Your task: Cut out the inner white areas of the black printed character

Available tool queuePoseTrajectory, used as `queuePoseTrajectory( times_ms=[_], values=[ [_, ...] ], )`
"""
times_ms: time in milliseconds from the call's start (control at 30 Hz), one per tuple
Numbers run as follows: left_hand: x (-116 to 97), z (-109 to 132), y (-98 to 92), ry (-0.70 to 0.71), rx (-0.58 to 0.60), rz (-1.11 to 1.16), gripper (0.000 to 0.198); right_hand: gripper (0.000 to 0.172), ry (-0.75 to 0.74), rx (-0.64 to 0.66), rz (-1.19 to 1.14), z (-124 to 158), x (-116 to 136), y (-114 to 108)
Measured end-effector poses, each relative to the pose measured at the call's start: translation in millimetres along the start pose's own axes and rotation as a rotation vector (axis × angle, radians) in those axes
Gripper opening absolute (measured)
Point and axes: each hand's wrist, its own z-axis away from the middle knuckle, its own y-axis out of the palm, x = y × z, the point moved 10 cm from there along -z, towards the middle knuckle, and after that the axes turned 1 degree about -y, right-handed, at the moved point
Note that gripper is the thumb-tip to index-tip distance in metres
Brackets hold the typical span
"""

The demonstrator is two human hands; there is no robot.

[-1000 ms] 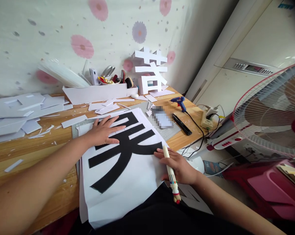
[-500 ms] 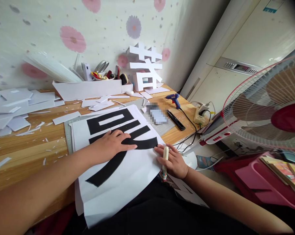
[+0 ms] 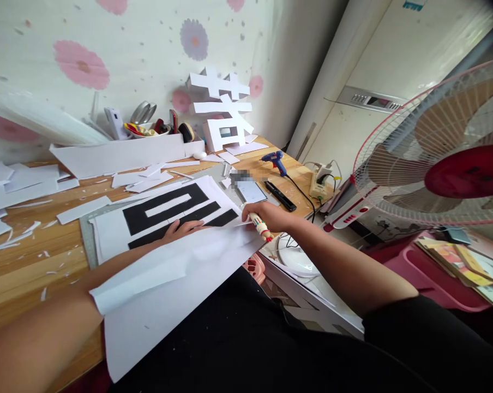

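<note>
White tray (image 3: pixel 119 155), bowl (image 3: pixel 150 132) inside; pen (image 3: pixel 258 222) slanting tail-rightward, and paper (image 3: pixel 160 311), in curled right hand (image 3: pixel 269 214); left hand (image 3: pixel 179 231) flat on lettering (image 3: pixel 198 195).

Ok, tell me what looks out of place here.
Paper scraps and slivers litter the wooden table, loose and scattered in no order. Also, the white sheet curls up over part of the left forearm, covering some of the black character. I see no spill.
</note>
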Motion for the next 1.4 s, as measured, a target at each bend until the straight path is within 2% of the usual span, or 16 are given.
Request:
queuePoseTrajectory(
  times_ms=[100,233,433,700,767,833,933,1100,1167,1267,1300,1367,1400],
  values=[
    [4.5,4.5,13.0,-0.068,0.028,0.034,0.054,0.020,-0.005,0.008,-0.035,-7.8,-2.4,1.3],
    [4.3,3.0,18.6,-0.124,0.079,0.045,0.060,0.026,-0.007,0.050,-0.031,-3.4,-2.7,6.0],
    [7.5,-7.2,26.3,-0.118,0.223,0.084,0.062,0.026,-0.021,0.041,-0.014,4.9,-3.0,9.1],
    [-3.7,1.2,16.5,-0.136,0.129,0.050,0.061,0.027,-0.033,0.025,0.001,8.2,-3.5,10.4],
    [-12.6,5.1,13.6,-0.028,0.128,0.031,0.059,0.026,-0.048,0.029,-0.002,11.8,-1.1,10.4],
    [-23.8,10.6,8.3,0.109,0.111,0.014,0.067,0.024,-0.062,0.046,-0.006,19.1,2.2,10.0],
    [-30.3,16.3,-5.0,0.175,0.046,0.031,0.080,0.030,-0.087,0.136,-0.036,38.1,11.1,9.1],
    [-40.5,20.6,-14.3,0.172,0.001,0.012,0.072,0.052,-0.151,0.323,-0.165,66.3,42.2,-5.4],
    [-45.7,24.6,-12.3,0.171,-0.005,-0.023,0.070,0.049,-0.200,0.279,-0.229,58.3,58.3,-21.1],
    [-48.4,31.5,-3.3,0.130,0.036,-0.028,0.067,0.036,-0.272,0.033,-0.353,18.1,78.9,-49.8],
    [-48.5,33.4,-1.4,0.112,0.044,-0.015,0.066,0.035,-0.288,-0.025,-0.415,-0.7,85.1,-52.6],
    [-48.6,36.0,-0.1,0.084,0.048,0.015,0.065,0.046,-0.299,-0.022,-0.590,-44.7,98.6,-39.6],
    [-48.6,36.9,-0.2,0.074,0.049,0.029,0.063,0.054,-0.274,0.042,-0.657,-68.9,105.3,-22.5]
  ],
)
